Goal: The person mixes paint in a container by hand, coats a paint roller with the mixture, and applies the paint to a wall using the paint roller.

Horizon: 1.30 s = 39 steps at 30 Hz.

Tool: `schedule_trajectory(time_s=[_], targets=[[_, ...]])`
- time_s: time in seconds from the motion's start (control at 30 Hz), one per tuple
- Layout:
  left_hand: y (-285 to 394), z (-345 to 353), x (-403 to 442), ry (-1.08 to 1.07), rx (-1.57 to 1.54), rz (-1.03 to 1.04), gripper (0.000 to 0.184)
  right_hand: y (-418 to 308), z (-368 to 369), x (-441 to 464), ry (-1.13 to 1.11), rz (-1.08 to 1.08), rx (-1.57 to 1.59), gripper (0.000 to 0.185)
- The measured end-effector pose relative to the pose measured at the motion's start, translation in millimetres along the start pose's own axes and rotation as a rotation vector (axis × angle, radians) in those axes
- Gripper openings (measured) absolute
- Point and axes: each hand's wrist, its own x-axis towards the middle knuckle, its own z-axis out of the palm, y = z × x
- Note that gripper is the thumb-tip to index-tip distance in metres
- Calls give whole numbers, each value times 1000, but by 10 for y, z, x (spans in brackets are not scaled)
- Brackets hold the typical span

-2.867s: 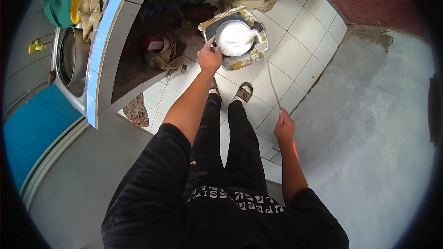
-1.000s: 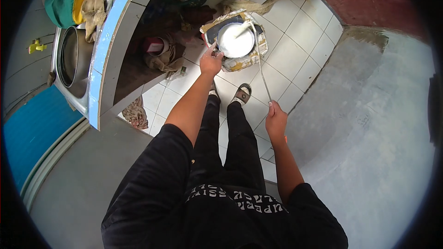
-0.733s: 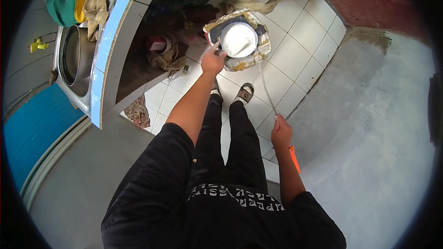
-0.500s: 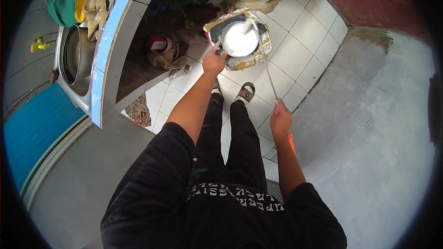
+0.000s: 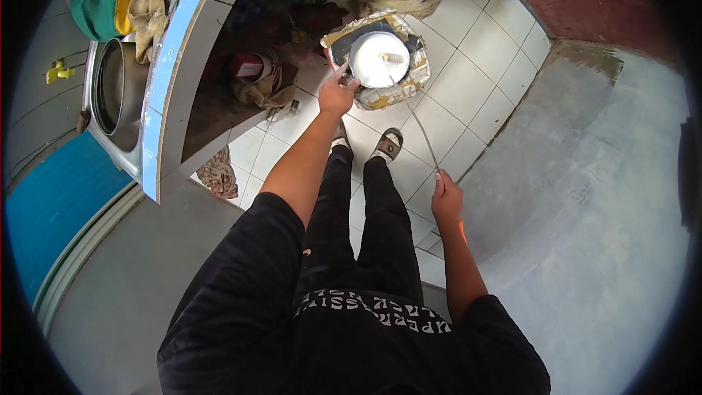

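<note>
A round bucket (image 5: 353, 50) of white paint stands in a worn, taped cardboard box (image 5: 421, 73) on the floor. My left hand (image 5: 338, 93) grips the near-left rim of the bucket, thumb and fingers around its edge. In my right hand (image 5: 447, 199) is the end of a long, thin, slightly bowed handle belonging to a paint roller (image 5: 390, 58). The small roller head lies in the white paint, partly sunk in it. My right fingers are wrapped around the handle.
White floor tiles (image 5: 468, 66) surround the box and my sandalled feet (image 5: 390, 144). To the left, a counter edge (image 5: 157, 117) carries a metal pot (image 5: 124, 91) and cloths. Beneath it are a red-and-white container (image 5: 248, 67) and rags. A grey wall (image 5: 570, 175) rises at right.
The roller head has moved from the bucket's far right edge down toward the middle of the paint. My right hand has shifted slightly down, and the handle bows more. My left hand stays at the rim.
</note>
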Motion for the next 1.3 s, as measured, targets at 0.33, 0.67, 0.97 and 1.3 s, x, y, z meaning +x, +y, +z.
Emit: schedule_trajectory(time_s=[0.33, 0.67, 0.97, 1.3], targets=[[-53, 27, 14, 24, -6, 20, 62, -251, 209, 101, -143, 60, 226, 27], [-56, 70, 4, 32, -31, 17, 62, -188, 170, 294, -10, 54, 211, 26], [-53, 21, 16, -3, -9, 13, 63, -149, 142, 14, -172, -5, 235, 25], [-56, 49, -18, 25, -27, 17, 63, -160, 83, 364, -51, 55, 194, 26]])
